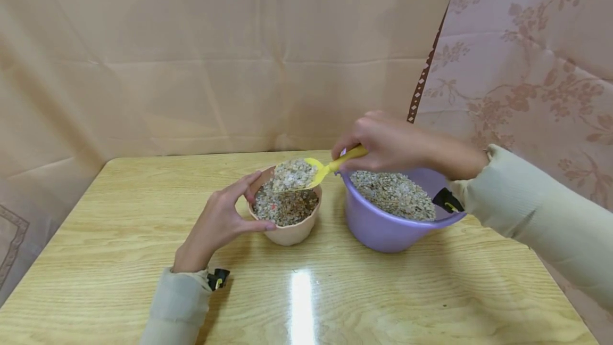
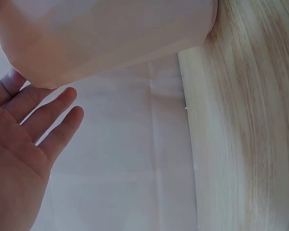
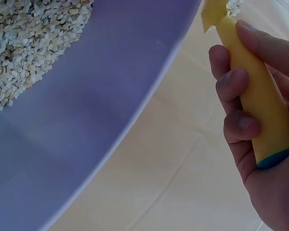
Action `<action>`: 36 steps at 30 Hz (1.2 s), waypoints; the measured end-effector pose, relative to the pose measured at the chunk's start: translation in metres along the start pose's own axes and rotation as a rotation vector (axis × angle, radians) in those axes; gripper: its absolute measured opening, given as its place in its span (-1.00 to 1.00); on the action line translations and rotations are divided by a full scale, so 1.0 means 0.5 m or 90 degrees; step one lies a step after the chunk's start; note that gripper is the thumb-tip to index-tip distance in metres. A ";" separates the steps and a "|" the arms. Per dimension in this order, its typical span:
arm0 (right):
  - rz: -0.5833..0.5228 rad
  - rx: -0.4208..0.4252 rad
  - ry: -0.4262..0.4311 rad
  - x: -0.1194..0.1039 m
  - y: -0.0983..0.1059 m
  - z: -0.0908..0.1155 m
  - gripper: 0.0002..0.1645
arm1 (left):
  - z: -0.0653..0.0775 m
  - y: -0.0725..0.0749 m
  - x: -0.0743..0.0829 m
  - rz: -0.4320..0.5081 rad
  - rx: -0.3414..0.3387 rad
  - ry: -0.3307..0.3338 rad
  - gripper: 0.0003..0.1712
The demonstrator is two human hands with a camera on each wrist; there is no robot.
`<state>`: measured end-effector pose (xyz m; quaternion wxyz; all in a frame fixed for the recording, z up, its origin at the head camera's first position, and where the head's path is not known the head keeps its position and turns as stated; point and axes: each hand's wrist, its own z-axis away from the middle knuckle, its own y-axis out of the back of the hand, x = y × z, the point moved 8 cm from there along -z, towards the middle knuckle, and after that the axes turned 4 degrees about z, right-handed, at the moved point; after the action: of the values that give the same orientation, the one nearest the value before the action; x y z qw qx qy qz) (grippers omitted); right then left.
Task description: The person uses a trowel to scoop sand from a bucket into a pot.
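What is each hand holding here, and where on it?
The right hand grips the yellow scoop by its handle. The left hand holds the pink pot at its rim and side.

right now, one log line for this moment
right hand: holds yellow scoop of gravel over pink pot | left hand: steadies pot | purple tub: beside

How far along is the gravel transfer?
Done: the pink pot already holds gravel close to its rim. In hand: the right hand grips the yellow scoop, heaped with gravel and poised over the pot, while the left hand steadies the pot's side. Left: this scoopful is not yet tipped in. The purple tub still holds plenty of gravel; the pot looks to have room for little more.
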<state>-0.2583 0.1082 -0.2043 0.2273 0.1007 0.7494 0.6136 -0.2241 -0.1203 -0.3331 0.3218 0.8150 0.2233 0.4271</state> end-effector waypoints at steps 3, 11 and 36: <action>0.012 -0.010 -0.009 -0.003 -0.003 -0.006 -0.81 | 0.000 0.000 0.001 -0.003 0.000 0.000 0.19; 0.044 -0.035 -0.032 -0.009 -0.008 -0.021 -0.78 | -0.001 0.000 0.004 -0.007 0.006 -0.008 0.20; 0.127 -0.108 -0.069 -0.023 -0.004 -0.058 -0.85 | 0.002 -0.005 0.004 0.000 0.006 0.000 0.21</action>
<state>-0.2614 0.0776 -0.1994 0.2129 0.1882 0.6679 0.6879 -0.2223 -0.1179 -0.3342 0.3183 0.8163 0.2253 0.4261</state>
